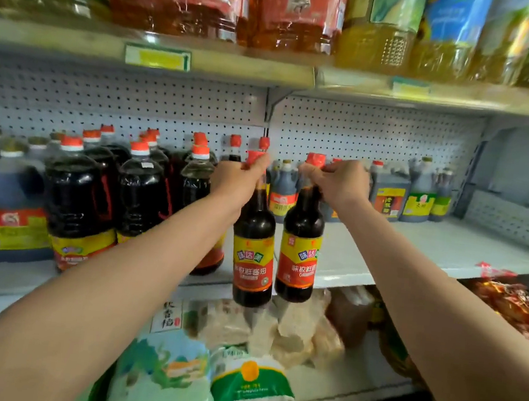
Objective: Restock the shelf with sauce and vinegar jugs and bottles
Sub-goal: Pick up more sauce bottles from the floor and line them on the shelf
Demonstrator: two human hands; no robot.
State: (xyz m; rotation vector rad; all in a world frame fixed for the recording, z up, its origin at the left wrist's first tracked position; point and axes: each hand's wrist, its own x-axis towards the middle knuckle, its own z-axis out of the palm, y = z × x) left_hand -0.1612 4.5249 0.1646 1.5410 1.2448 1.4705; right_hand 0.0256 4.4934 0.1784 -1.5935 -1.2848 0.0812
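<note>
Dark soy sauce filled both bottles I held up in front of the middle shelf (431,247). My left hand (236,177) had its fingers curled tight round the neck of the left bottle (253,248), just under its red cap, and my right hand (340,183) gripped the neck of the right bottle (300,246) the same way, fingers wrapped closed below the cap. Both bottles hung upright from my grip, side by side and nearly touching, their bases off the shelf and out in front of its front edge. Each carried a red and yellow label facing me.

On the shelf, left of the two bottles, stood a crowd of big dark jugs (84,194) with red and white caps. Behind my hands and to the right, against the pegboard back, stood smaller handled jugs (387,197) with yellow labels. Above the shelf sat oil jugs (296,11); below it lay bagged goods (250,388).
</note>
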